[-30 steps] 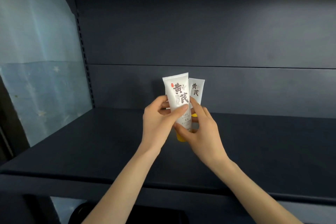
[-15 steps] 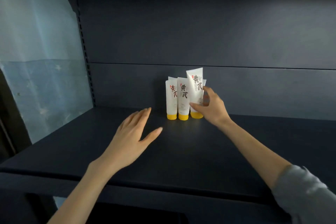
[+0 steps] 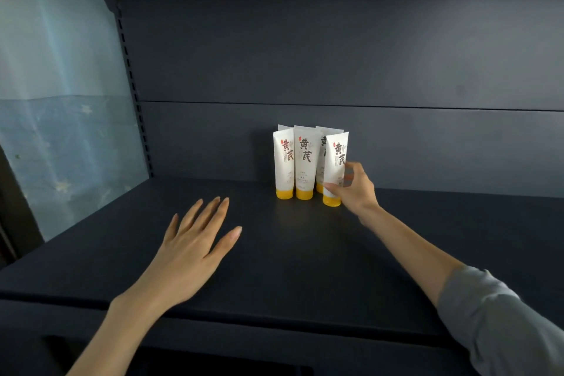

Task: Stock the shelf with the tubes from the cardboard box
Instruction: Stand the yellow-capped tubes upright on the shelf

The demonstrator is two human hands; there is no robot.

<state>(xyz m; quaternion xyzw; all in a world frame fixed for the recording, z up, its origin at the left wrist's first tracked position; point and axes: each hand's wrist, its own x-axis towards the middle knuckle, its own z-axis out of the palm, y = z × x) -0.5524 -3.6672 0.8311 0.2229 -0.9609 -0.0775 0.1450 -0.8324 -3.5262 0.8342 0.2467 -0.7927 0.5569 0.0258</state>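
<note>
Left, pale blue wall [image 3: 61, 101]; behind, dark panel [image 3: 335, 40].

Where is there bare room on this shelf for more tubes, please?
Bare shelf lies left of the tube cluster, right of the right hand gripping the front tube, and forward around the left hand. Only the cluster is crowded.

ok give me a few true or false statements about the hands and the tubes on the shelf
1. The right hand grips the rightmost tube near its cap. True.
2. The left hand holds a tube. False: it is open, holding nothing, over the shelf.
3. The other tubes stand upright, yellow caps down. True.
4. The gripped tube lies flat. False: it is upright, cap down.
</note>
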